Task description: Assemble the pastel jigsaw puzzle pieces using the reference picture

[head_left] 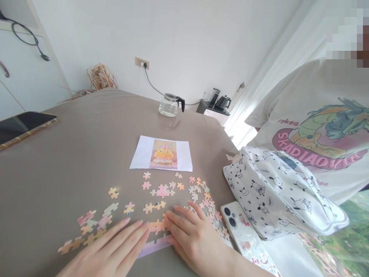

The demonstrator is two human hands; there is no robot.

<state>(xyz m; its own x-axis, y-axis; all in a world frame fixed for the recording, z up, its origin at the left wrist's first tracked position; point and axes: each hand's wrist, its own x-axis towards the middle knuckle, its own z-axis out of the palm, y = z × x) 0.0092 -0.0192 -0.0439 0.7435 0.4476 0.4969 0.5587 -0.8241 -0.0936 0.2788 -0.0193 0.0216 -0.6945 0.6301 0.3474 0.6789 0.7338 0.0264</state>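
My left hand (113, 246) lies flat with its fingers stretched out, fingertips at the left end of a joined orange puzzle strip (157, 226). At the strip's right end rest the fingers of my right hand (193, 232), which is open and palm down. Just below, a joined lilac puzzle strip (157, 246) runs between the hands, partly covered by them. Loose jigsaw pieces (113, 192) and small joined groups are spread around both hands. A pink joined group (162, 191) sits beyond them. Farther back lies a white sheet with a printed cake-like picture (163, 154).
Right of my right hand are a phone in a decorated case (245, 234) and a white dog-print bag (276, 192). A person in a printed T-shirt (317, 130) is behind the bag. A glass pot (168, 105) stands at the back; a tablet-like device (25, 125) lies left.
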